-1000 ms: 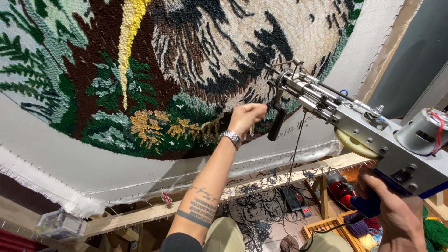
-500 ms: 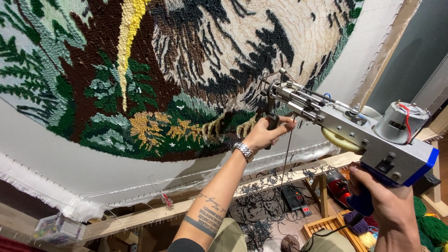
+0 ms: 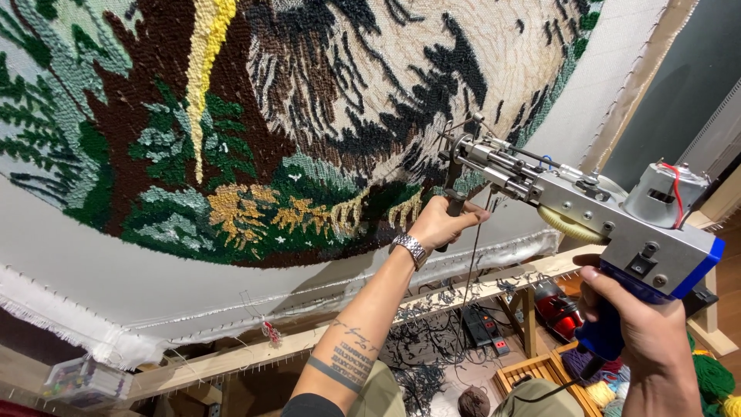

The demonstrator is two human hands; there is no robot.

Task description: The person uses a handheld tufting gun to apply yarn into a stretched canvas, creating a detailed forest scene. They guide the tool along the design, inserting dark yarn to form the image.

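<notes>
A silver and blue tufting gun point(image 3: 587, 212) points its needle end at a tufted rug point(image 3: 309, 116) stretched on a frame. My right hand point(image 3: 644, 332) grips the gun's blue rear handle. My left hand point(image 3: 444, 222), with a metal watch on the wrist, is closed around the gun's black front handle just below the rug's dark green lower edge. Dark yarn runs down from the gun's front. The rug shows green trees, yellow flowers, brown ground and a cream and black area.
White backing cloth point(image 3: 154, 286) surrounds the rug, pinned to a wooden frame bar point(image 3: 255, 355). Below lie yarn scraps, a power strip point(image 3: 482, 328), a red tool point(image 3: 556, 305), a wooden crate point(image 3: 540, 371) and yarn balls point(image 3: 714, 378).
My left hand moved from resting on the rug's edge to gripping the gun's front handle. The gun swung left and closer to the rug.
</notes>
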